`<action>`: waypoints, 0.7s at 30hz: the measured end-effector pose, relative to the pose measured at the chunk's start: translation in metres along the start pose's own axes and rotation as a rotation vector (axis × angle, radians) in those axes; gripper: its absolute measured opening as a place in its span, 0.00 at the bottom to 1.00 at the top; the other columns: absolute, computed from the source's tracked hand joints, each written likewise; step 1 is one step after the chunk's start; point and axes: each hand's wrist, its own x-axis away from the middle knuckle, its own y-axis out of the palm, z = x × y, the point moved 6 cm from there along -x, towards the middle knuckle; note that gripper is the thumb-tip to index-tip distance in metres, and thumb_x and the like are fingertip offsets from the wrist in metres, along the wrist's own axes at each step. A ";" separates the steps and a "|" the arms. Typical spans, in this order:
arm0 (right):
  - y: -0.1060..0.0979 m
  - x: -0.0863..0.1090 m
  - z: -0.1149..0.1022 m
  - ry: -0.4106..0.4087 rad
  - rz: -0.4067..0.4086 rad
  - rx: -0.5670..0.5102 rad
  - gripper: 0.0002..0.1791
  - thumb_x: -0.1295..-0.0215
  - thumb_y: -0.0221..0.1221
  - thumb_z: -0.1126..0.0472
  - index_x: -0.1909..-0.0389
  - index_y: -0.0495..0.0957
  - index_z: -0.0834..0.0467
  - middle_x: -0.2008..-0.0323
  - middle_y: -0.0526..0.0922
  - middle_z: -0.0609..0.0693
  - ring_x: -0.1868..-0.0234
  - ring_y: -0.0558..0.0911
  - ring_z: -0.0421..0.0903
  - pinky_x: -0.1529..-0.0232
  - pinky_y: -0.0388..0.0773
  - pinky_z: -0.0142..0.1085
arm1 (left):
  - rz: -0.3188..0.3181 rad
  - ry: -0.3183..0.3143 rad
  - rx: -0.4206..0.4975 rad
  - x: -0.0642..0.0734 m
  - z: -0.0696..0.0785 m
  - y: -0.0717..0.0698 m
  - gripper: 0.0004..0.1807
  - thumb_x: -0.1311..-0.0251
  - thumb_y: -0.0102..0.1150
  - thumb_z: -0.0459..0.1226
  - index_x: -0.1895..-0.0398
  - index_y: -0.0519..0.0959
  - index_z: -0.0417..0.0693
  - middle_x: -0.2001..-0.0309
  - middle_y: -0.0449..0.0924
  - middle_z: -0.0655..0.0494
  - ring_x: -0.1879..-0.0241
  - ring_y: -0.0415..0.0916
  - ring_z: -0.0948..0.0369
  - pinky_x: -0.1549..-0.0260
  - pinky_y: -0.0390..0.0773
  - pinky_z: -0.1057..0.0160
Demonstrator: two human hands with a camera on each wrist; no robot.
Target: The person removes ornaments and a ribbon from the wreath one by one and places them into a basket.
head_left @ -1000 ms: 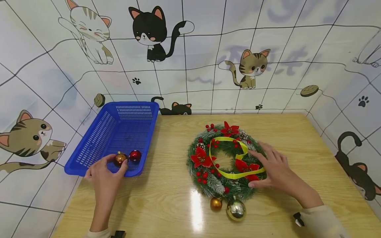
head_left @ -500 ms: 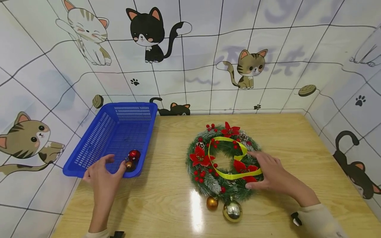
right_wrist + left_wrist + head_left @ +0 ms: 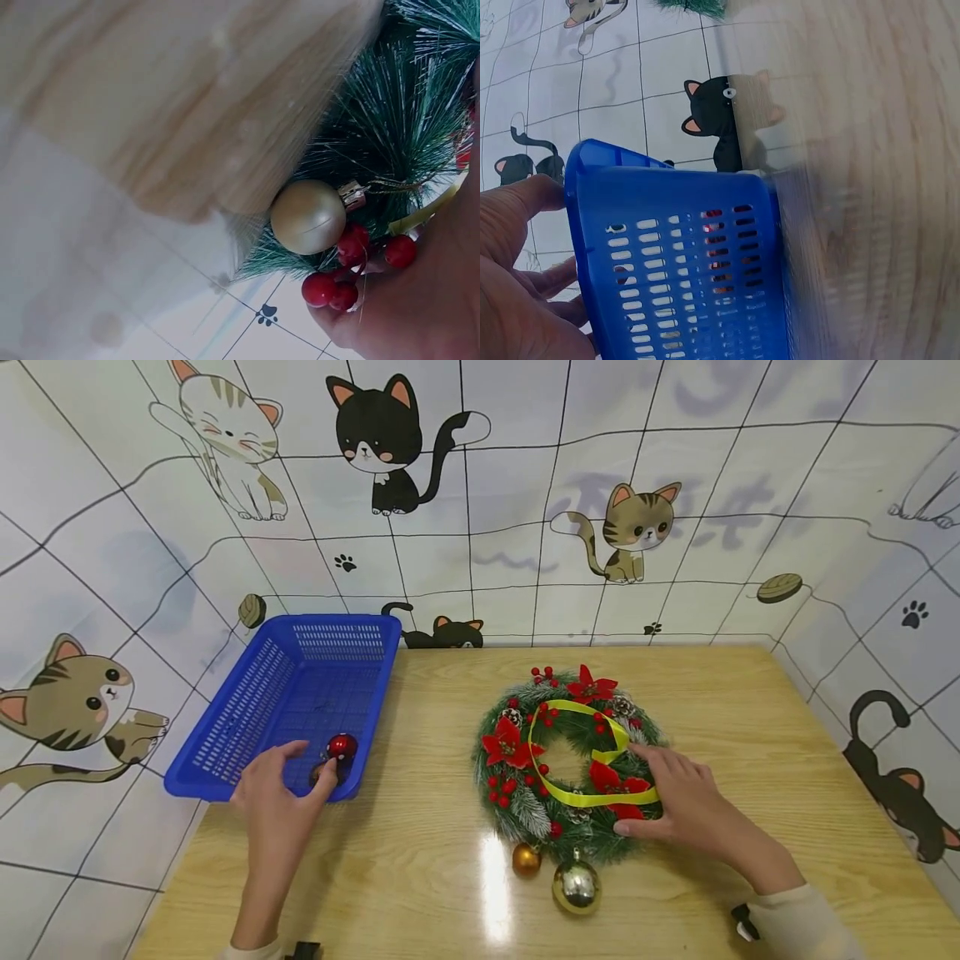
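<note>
In the head view my left hand (image 3: pixel 281 810) hovers over the near end of the blue plastic basket (image 3: pixel 225 722), thumb and index finger apart. A red Christmas ball (image 3: pixel 342 747) lies there, and a small brown one (image 3: pixel 318 770) is partly hidden by the thumb. In the left wrist view the left fingers (image 3: pixel 544 193) reach over the basket's rim. My right hand (image 3: pixel 686 802) holds the right edge of a green Christmas wreath (image 3: pixel 532 814), over which a yellow ribbon (image 3: pixel 573 797) loops. Two balls, orange (image 3: pixel 527 860) and large gold (image 3: pixel 577 887), lie at its near edge.
Everything stands on a light wooden table (image 3: pixel 427 827). A wall covering (image 3: pixel 510 510) with cartoon cats rises behind and at both sides. The basket stands near the back left, apart from the wreath.
The left hand has let go of the brown ball, which now lies beside the red one. The wreath has turned slightly clockwise under the right hand, and its two balls have shifted left.
</note>
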 end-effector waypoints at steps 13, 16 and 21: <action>0.005 0.003 -0.002 0.029 0.017 0.021 0.68 0.42 0.71 0.22 0.16 0.56 0.62 0.25 0.66 0.71 0.28 0.65 0.78 0.39 0.60 0.75 | -0.111 0.072 0.180 0.006 0.036 0.015 0.22 0.37 0.78 0.32 0.41 0.83 0.38 0.42 0.82 0.39 0.32 0.67 0.40 0.40 0.54 0.30; 0.004 0.003 -0.004 0.036 0.020 0.022 0.68 0.42 0.71 0.23 0.16 0.56 0.62 0.25 0.66 0.71 0.28 0.66 0.78 0.39 0.61 0.75 | -0.121 0.067 0.184 0.006 0.041 0.019 0.23 0.37 0.78 0.31 0.41 0.82 0.37 0.42 0.82 0.40 0.34 0.69 0.41 0.40 0.58 0.32; 0.004 0.003 -0.007 0.033 0.032 0.037 0.67 0.42 0.72 0.24 0.17 0.56 0.63 0.25 0.66 0.70 0.28 0.67 0.77 0.40 0.63 0.75 | -0.151 0.055 0.205 0.007 0.046 0.027 0.23 0.36 0.77 0.32 0.40 0.82 0.37 0.44 0.82 0.43 0.39 0.72 0.49 0.45 0.70 0.49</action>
